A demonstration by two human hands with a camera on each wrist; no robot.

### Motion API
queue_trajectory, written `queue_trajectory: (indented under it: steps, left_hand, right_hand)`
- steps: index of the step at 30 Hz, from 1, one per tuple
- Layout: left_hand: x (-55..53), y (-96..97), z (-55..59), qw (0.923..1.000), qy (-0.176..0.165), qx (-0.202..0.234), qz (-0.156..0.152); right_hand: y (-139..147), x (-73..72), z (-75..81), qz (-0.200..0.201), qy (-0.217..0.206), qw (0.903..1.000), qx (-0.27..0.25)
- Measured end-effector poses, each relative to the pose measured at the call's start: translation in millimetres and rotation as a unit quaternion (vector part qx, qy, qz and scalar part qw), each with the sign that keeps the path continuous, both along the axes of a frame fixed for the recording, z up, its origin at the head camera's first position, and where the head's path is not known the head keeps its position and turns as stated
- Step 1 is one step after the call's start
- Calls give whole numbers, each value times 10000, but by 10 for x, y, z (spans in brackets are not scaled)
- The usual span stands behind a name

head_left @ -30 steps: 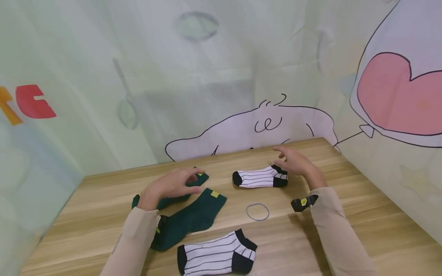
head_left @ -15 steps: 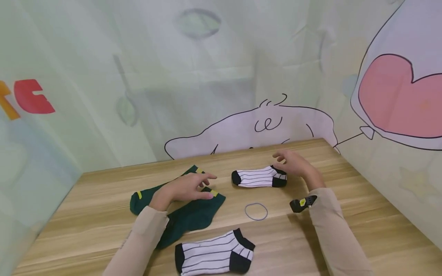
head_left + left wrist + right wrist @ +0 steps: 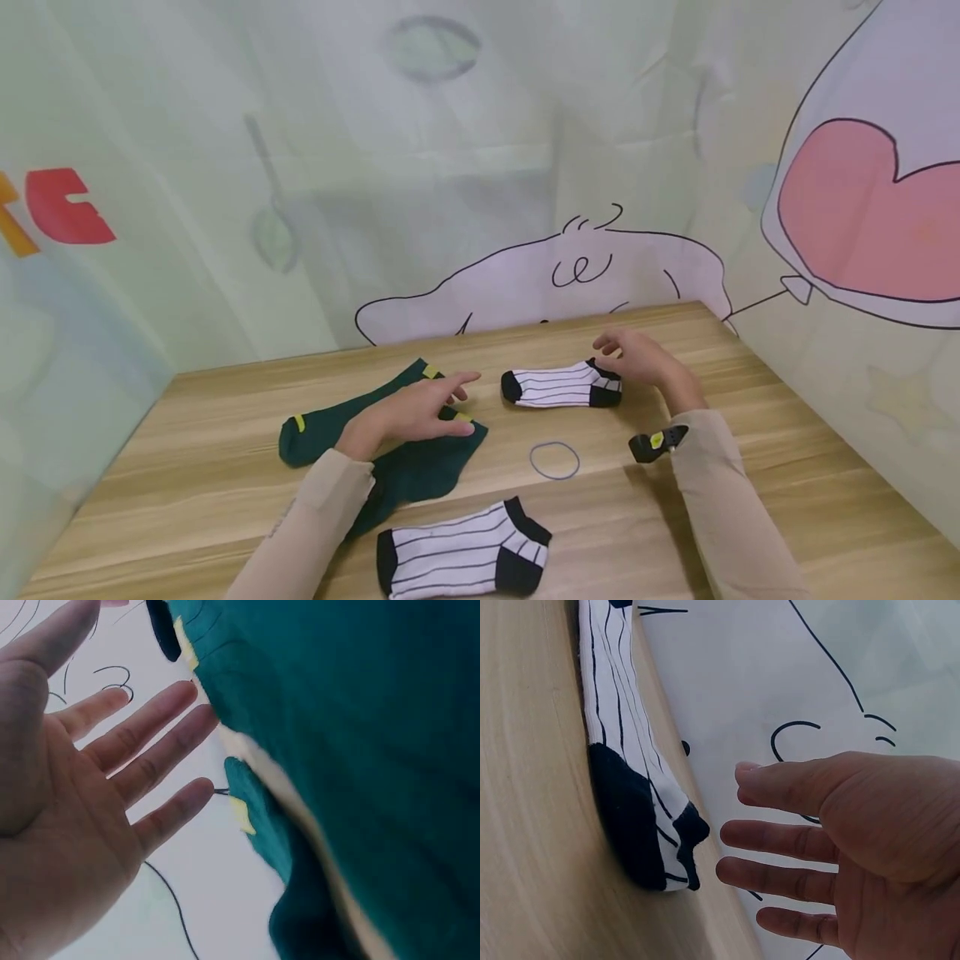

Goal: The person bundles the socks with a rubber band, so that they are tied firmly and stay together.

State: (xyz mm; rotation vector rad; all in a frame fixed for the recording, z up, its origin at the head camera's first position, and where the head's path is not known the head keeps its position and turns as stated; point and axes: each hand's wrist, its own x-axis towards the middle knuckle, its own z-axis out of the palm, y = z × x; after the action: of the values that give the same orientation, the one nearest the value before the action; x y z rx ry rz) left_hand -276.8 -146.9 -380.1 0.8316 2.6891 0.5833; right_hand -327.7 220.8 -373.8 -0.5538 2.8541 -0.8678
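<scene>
My left hand (image 3: 411, 413) hovers with loosely spread fingers over two dark green socks; it holds nothing. The farther green sock (image 3: 322, 430) has yellow patches at cuff and toe. Part of the nearer green sock (image 3: 427, 473) is hidden under my wrist and sleeve. In the left wrist view, my palm faces the green sock (image 3: 345, 712) with a gap. At the back right, my right hand (image 3: 637, 358) is held just above the cuff of a white striped sock (image 3: 555, 387) with black toe and heel. The right wrist view shows relaxed fingers apart from that striped sock (image 3: 641, 780).
A second white striped sock (image 3: 450, 554) lies near the front. A thin blue ring outline (image 3: 554, 460) sits on the wooden table (image 3: 600, 517) between the socks. A printed curtain (image 3: 480, 192) rises directly behind the table's back edge.
My left hand has moved to the right over the green socks, uncovering the farther one's toe. My right hand has lowered slightly, its fingers less outstretched. The socks have stayed in place.
</scene>
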Motion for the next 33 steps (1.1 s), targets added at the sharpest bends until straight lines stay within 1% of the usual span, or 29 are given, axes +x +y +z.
queue_trajectory:
  steps: [5,7,12,15,18,24,28,33]
  left_hand:
    - [-22,32,-35,9998,-139,-144,-58]
    - [-37,42,-38,9997,-197,-139,-102]
    - [-76,71,-39,9992,-289,-82,-248]
    - [-85,86,-50,9989,-276,-177,-341]
    - [-86,103,-58,9985,-230,-219,-447]
    - [-100,157,-77,9979,-166,-58,-624]
    - [-98,194,-98,9979,-130,-136,-624]
    - [-84,265,-95,9977,-189,-498,-417]
  right_hand:
    - [-19,-11,-53,80,-13,9999,-67]
    - [-29,-12,-78,131,-29,9999,-66]
    - [-66,-3,-110,146,-239,9996,2]
    - [-86,-9,-123,169,-305,9994,26]
    - [-87,-17,-128,234,-275,9993,69]
    - [-54,-20,-112,227,-304,9993,38]
    - [-26,-25,-123,339,-257,9991,42]
    - [9,-33,-134,399,-215,9990,57]
